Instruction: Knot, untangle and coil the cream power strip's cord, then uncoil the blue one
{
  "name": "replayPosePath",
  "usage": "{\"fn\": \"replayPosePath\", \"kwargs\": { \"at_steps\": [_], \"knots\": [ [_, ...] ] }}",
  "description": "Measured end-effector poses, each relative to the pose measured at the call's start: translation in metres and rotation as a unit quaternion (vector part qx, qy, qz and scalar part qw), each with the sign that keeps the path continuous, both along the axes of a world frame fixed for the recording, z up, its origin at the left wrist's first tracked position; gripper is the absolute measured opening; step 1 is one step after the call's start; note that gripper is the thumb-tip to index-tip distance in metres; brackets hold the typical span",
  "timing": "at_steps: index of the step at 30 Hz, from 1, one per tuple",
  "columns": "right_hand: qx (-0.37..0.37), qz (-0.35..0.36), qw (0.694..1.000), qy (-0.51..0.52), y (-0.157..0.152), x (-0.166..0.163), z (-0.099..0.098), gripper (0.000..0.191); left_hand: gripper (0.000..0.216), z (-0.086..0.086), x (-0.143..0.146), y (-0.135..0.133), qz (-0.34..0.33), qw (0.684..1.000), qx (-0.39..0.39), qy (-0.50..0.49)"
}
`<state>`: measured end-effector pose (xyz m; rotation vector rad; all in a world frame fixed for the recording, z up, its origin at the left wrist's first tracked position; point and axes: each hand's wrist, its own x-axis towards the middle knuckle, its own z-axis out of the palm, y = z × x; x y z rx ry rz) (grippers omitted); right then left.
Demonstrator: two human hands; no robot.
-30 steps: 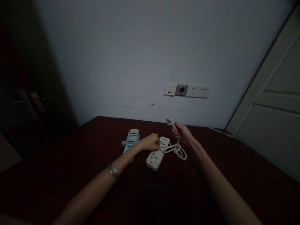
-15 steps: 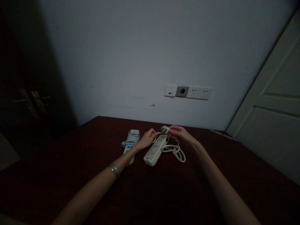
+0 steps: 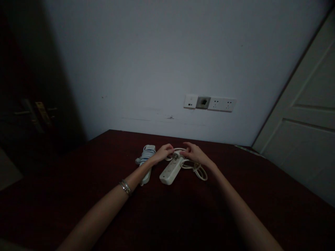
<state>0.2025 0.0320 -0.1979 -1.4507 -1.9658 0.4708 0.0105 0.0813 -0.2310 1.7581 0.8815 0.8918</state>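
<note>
A white power strip (image 3: 170, 171) lies on the dark red table, its cord (image 3: 200, 170) looped to the right. At its far end is the cord's white plug (image 3: 178, 154), prongs facing left and down. My right hand (image 3: 195, 154) has its thumb against the plug, index finger raised; its other fingertips are hidden. My left hand (image 3: 162, 154) pinches the white cord left of the plug, and a stretch of cord arches between the hands. Beside my left wrist lies a second power strip (image 3: 146, 177), wrapped in its own pale cord (image 3: 148, 155).
Behind the table (image 3: 125, 139) stands a pale wall with a row of wall sockets (image 3: 222, 104). A white panelled door (image 3: 309, 139) is on the right. At the dark left side there is a door handle (image 3: 43, 113). A thin flat strip (image 3: 248, 150) lies by the table's back right edge.
My right hand has moved left and down, bringing the plug from above the power strip's far end to lie against its top. The left hand has shifted slightly, keeping the cord.
</note>
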Motion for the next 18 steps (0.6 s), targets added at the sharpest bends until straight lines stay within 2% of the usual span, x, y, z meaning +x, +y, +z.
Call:
{"fn": "replayPosePath", "kwargs": {
  "at_steps": [3, 9, 13, 18],
  "knots": [
    [0.045, -0.050, 0.992, -0.110, 0.000, -0.005, -0.002, 0.023, 0.019, -0.002, 0.000, 0.002, -0.006, 1.000, -0.011, -0.007],
    [0.061, -0.139, 0.973, -0.176, -0.009, -0.014, -0.003, 0.027, 0.022, 0.005, -0.001, 0.001, -0.022, 0.999, -0.030, -0.012],
    [0.046, -0.172, 0.954, -0.242, -0.014, -0.018, 0.000, 0.032, 0.023, 0.010, -0.006, -0.004, -0.022, 0.995, -0.090, -0.025],
    [0.027, -0.183, 0.963, -0.197, -0.012, -0.020, -0.006, 0.035, 0.021, 0.009, -0.007, -0.004, -0.006, 0.984, -0.175, -0.042]
  ]
}}
